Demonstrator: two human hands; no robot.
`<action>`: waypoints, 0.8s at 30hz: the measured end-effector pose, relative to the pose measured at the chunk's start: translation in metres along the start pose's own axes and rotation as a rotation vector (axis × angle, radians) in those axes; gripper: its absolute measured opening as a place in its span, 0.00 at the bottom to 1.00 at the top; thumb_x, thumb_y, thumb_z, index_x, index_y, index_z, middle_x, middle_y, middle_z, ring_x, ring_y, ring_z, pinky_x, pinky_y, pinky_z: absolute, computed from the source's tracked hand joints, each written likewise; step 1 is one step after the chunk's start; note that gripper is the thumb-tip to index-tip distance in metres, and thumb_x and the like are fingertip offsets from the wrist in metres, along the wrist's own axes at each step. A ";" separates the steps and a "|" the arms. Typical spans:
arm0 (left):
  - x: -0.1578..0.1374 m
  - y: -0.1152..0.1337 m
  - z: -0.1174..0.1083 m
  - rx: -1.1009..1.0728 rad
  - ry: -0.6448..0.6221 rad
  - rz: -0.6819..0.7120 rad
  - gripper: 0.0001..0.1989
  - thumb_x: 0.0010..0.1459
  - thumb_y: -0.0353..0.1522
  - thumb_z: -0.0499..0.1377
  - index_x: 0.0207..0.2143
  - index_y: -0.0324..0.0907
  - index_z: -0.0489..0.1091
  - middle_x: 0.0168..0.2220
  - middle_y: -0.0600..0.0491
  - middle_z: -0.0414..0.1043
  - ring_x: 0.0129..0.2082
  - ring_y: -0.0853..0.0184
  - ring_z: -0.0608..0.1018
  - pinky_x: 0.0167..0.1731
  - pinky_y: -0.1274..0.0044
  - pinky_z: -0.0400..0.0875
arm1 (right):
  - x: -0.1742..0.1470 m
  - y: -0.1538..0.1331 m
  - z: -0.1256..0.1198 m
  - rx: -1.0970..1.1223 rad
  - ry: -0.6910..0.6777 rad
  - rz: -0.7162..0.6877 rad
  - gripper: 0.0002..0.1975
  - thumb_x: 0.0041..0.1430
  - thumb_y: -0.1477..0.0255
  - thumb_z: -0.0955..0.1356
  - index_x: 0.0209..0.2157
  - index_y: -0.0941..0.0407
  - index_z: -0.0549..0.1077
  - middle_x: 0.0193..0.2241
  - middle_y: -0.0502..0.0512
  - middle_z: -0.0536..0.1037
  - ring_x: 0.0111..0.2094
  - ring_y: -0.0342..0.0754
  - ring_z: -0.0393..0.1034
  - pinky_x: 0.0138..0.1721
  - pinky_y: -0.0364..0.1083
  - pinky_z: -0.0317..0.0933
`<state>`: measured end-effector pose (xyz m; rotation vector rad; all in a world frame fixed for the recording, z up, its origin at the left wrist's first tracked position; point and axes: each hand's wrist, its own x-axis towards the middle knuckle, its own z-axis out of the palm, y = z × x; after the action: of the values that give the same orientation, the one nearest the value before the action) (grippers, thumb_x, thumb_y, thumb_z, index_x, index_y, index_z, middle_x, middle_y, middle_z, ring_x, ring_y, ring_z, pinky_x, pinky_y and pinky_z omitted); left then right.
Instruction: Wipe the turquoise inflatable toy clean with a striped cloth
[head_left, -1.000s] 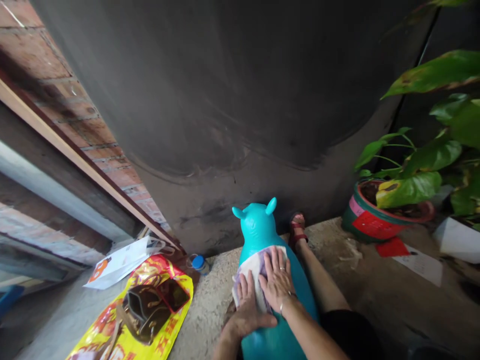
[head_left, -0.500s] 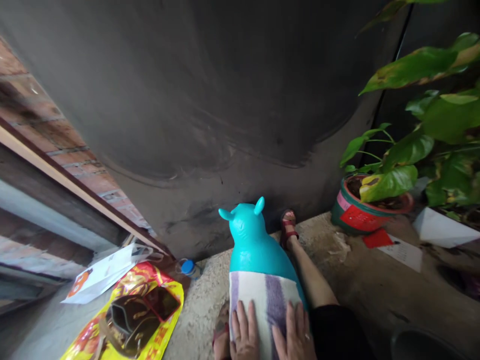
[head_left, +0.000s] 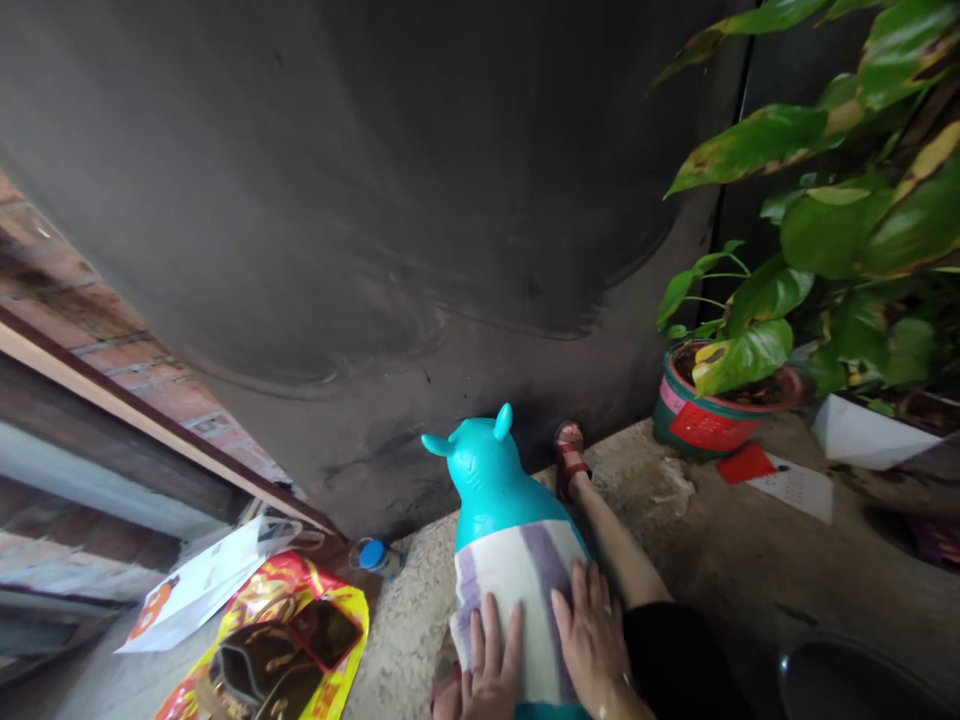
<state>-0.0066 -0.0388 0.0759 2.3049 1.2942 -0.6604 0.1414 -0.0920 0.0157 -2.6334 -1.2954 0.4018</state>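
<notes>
A turquoise rubber animal toy (head_left: 484,470) with two small ears stands between the person's legs, its head toward the dark wall. Around its body lies a white cloth with purple stripes (head_left: 510,570). My left hand (head_left: 491,660) rests flat on the left part of the cloth, fingers stretched out. On the right side of the cloth, my right hand (head_left: 592,640) lies with its fingers spread and pointing forward. Below the cloth's near edge, a strip of turquoise shows between the hands. The toy's lower body is hidden.
A foot in a red sandal (head_left: 571,460) stands right of the toy. Potted plants (head_left: 705,420) are at the right. At left lie a yellow-red bag (head_left: 349,650) with a brown handbag (head_left: 262,670), a phone (head_left: 326,632), a white bag (head_left: 195,590) and a blue-lidded jar (head_left: 379,557).
My right hand has moved forward and outward along the cloth. The cloth's near edge now shows turquoise below it. The view has turned slightly to the right.
</notes>
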 end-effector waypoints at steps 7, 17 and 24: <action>0.011 0.001 0.012 -0.027 -0.137 -0.033 0.37 0.57 0.36 0.49 0.65 0.49 0.34 0.70 0.52 0.30 0.68 0.59 0.38 0.64 0.60 0.49 | -0.029 0.009 0.023 0.052 0.006 0.043 0.35 0.65 0.53 0.51 0.64 0.61 0.52 0.65 0.70 0.51 0.63 0.67 0.50 0.57 0.64 0.55; 0.028 0.009 -0.049 -0.086 -0.023 0.045 0.53 0.45 0.41 0.60 0.65 0.54 0.28 0.69 0.52 0.20 0.67 0.48 0.33 0.59 0.48 0.53 | 0.113 -0.050 -0.049 0.155 0.008 -0.150 0.30 0.67 0.56 0.50 0.66 0.53 0.46 0.66 0.61 0.51 0.64 0.63 0.49 0.59 0.60 0.52; 0.005 -0.006 0.003 -0.067 -0.067 -0.074 0.27 0.61 0.37 0.42 0.63 0.54 0.49 0.68 0.54 0.41 0.67 0.55 0.46 0.62 0.55 0.53 | 0.014 -0.013 -0.012 0.110 0.023 -0.107 0.27 0.64 0.54 0.59 0.60 0.50 0.61 0.59 0.59 0.65 0.60 0.66 0.56 0.54 0.63 0.60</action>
<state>-0.0098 -0.0341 0.0697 2.1717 1.3550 -0.7016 0.1434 -0.0733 0.0281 -2.4594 -1.3597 0.4130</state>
